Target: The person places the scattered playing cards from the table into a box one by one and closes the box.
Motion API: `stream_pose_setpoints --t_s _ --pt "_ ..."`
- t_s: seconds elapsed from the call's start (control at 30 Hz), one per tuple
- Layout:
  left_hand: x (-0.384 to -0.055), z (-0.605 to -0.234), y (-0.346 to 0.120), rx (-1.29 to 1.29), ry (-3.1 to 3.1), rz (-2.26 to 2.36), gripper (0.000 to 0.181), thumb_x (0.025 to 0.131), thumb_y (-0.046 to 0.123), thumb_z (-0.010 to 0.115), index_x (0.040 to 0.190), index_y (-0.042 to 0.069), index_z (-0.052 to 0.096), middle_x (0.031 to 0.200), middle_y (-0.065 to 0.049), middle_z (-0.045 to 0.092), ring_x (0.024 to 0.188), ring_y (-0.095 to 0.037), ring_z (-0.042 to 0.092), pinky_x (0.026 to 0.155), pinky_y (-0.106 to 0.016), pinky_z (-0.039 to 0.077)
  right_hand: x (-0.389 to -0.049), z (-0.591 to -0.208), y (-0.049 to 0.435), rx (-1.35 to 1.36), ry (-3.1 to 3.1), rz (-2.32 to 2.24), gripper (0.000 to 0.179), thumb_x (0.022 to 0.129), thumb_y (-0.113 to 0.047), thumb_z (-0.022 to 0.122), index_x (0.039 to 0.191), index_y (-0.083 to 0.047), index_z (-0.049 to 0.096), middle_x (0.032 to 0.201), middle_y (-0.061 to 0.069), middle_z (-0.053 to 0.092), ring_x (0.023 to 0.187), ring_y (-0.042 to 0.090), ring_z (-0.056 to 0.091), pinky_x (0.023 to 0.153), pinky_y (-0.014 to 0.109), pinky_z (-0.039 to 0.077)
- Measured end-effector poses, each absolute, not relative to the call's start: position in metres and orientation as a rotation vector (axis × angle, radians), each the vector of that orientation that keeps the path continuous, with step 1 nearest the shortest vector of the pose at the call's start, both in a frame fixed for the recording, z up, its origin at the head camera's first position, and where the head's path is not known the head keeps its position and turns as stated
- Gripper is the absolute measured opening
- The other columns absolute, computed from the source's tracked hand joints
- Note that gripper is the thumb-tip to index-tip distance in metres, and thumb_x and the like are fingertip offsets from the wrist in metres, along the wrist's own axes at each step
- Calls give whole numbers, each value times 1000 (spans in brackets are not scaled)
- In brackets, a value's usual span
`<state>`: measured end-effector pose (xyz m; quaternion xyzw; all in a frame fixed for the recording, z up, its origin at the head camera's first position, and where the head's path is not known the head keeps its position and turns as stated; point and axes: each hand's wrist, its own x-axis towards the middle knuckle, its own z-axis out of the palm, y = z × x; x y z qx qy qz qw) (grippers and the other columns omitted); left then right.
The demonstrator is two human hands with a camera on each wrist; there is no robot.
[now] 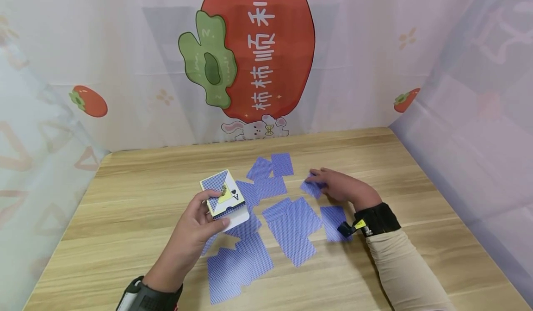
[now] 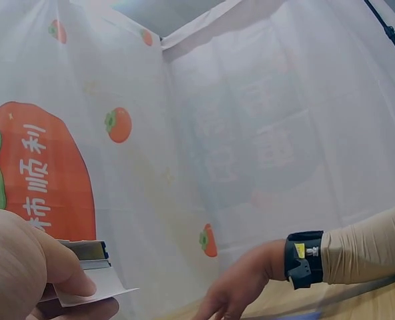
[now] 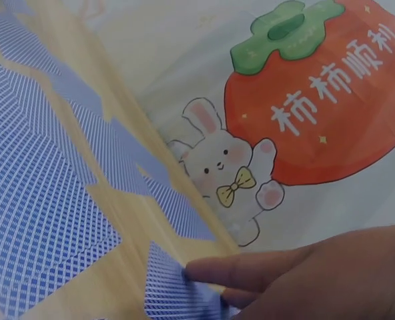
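- Left hand (image 1: 193, 230): firm grip on the card box (image 1: 225, 191), thumb low on the flap side, a finger across the printed face.
- Card box: thin printed cardboard, rectangular, blue patterned face with yellow edging and an ace of spades; tilted, held above the cards. White flap (image 1: 238, 219) hangs open towards the person, smooth, rounded corner.
- Right hand (image 1: 339, 186): fingers extended, not curled into a fist; tips touching a single card (image 1: 310, 189) lying face down at the right of the spread.
- Loose cards (image 1: 293, 227): flat rectangles, fine blue-and-white lattice backs, face down, many overlapping at odd angles, between and below the hands.
- Table (image 1: 125, 200): pale wood grain, smooth.
- Backdrop (image 1: 350, 47): creased light fabric, glossy-looking red persimmon print.
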<state>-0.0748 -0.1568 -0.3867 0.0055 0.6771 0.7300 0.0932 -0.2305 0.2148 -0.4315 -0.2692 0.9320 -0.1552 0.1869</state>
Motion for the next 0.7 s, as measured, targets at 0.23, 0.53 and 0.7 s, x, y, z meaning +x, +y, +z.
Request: stream_pose_setpoints --t_s 0.23,0.53,0.7 --pt "-74 -386 -157 13 2016 2160 68 89 -10 66 145 10 33 150 -20 36 129 -28 52 94 -28 54 -228 -425 214 -653 2667 -390 53 93 -8 71 143 -14 57 152 16 46 140 41 39 111 58 39" --pt "-74 -387 -157 19 2019 2160 68 89 -10 65 145 10 33 152 -21 35 130 -30 51 94 -28 54 -224 -418 217 -467 2653 -368 63 83 -9 75 142 -18 57 137 15 51 118 33 46 90 48 51" --pt "-75 -387 -157 22 2015 2162 68 89 -10 65 145 10 33 151 -21 35 131 -31 50 94 -29 54 -224 -416 217 -438 2631 -329 68 79 -8 76 143 -20 56 128 13 55 112 32 46 81 43 50"
